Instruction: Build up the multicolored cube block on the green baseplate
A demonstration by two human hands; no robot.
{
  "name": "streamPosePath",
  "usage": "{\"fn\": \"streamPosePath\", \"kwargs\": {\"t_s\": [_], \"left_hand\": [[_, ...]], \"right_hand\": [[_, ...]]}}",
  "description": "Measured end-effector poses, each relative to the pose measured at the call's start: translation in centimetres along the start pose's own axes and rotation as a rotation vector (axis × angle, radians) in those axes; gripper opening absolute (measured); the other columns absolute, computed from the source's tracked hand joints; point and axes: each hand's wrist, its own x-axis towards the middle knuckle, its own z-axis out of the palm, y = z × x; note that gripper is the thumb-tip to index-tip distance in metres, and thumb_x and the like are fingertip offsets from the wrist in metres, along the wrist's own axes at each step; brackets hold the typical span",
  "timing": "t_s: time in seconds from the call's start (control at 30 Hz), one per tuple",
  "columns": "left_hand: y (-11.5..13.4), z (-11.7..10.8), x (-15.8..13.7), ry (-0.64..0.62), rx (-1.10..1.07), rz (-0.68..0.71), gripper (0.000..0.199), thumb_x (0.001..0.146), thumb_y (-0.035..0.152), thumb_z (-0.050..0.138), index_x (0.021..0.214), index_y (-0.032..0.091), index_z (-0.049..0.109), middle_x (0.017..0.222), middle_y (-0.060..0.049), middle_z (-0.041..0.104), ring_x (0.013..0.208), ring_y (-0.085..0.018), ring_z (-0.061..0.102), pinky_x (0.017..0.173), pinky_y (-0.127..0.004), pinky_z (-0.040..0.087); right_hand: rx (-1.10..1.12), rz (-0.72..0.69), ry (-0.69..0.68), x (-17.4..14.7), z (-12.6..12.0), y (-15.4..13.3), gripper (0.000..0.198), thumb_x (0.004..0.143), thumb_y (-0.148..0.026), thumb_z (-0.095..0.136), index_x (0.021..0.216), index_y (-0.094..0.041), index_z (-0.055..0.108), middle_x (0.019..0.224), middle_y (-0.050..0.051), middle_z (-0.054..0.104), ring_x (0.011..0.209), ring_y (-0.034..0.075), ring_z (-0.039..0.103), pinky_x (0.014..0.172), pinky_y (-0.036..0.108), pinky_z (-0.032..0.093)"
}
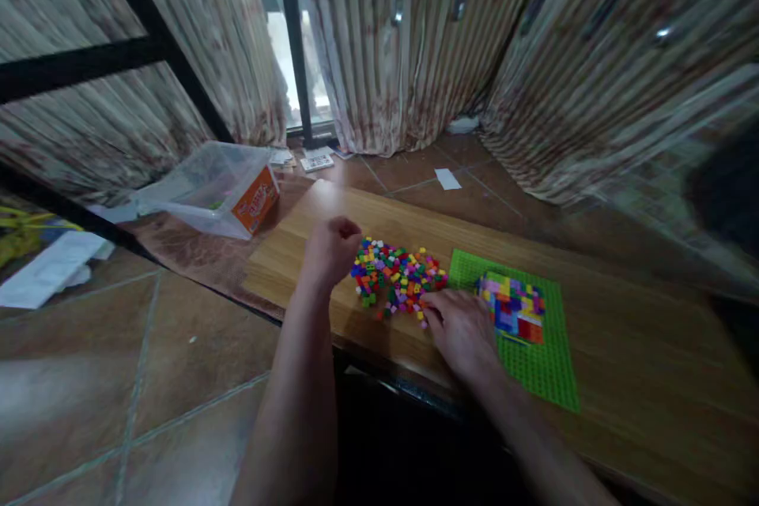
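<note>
A loose heap of small multicoloured toy bricks (406, 273) is spread over the wooden table. At the heap's left edge, my left hand (332, 251) is raised with its fingers curled together; whatever they hold, if anything, is hidden. My right hand (466, 328) reaches down to the heap's right edge, thumb and fingers closed near the outermost bricks. What is between its fingertips is too small to make out. Just right of that hand lies a green studded baseplate (542, 371), partly covered by a block of coloured bricks (513, 312) fixed on it.
The wooden table (628, 348) runs long to the right. A clear plastic bin (207, 174) with an orange label stands on the floor at the left. Papers (447, 179) lie on the tiles, striped curtains (415, 55) hang behind, and a dark metal frame (169, 55) crosses the left.
</note>
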Motion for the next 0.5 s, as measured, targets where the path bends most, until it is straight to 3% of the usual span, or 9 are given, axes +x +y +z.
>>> {"fn": "streamPosePath", "kwargs": {"t_s": [0.13, 0.23, 0.5], "left_hand": [[-0.2, 0.7, -0.5, -0.203, 0.111, 0.042, 0.019, 0.072, 0.013, 0.06, 0.082, 0.016, 0.075, 0.08, -0.005, 0.074, 0.076, -0.018, 0.065, 0.069, -0.026, 0.046], [0.3, 1.4, -0.9, -0.285, 0.142, 0.135, 0.018, 0.072, 0.014, 0.062, 0.084, 0.019, 0.076, 0.086, -0.004, 0.075, 0.083, -0.019, 0.067, 0.074, -0.025, 0.048], [2.3, 3.1, -1.9, -0.284, 0.461, 0.157, 0.02, 0.076, 0.031, 0.064, 0.092, 0.021, 0.073, 0.095, -0.009, 0.075, 0.092, -0.027, 0.068, 0.076, -0.033, 0.05]], "right_hand": [[0.047, 0.001, 0.034, -0.1, 0.3, 0.0, 0.013, 0.089, -0.015, 0.062, 0.09, -0.022, 0.073, 0.094, 0.003, 0.075, 0.089, 0.024, 0.063, 0.084, 0.038, 0.036], [0.147, -0.011, 0.093, -0.2, 0.3, 0.3, 0.012, 0.089, -0.016, 0.062, 0.09, -0.022, 0.072, 0.093, 0.003, 0.075, 0.088, 0.022, 0.064, 0.085, 0.037, 0.037], [0.302, -0.049, 0.187, -0.4, -0.2, 0.7, 0.013, 0.092, -0.019, 0.058, 0.089, -0.023, 0.071, 0.089, 0.002, 0.074, 0.085, 0.02, 0.064, 0.085, 0.036, 0.038]]}}
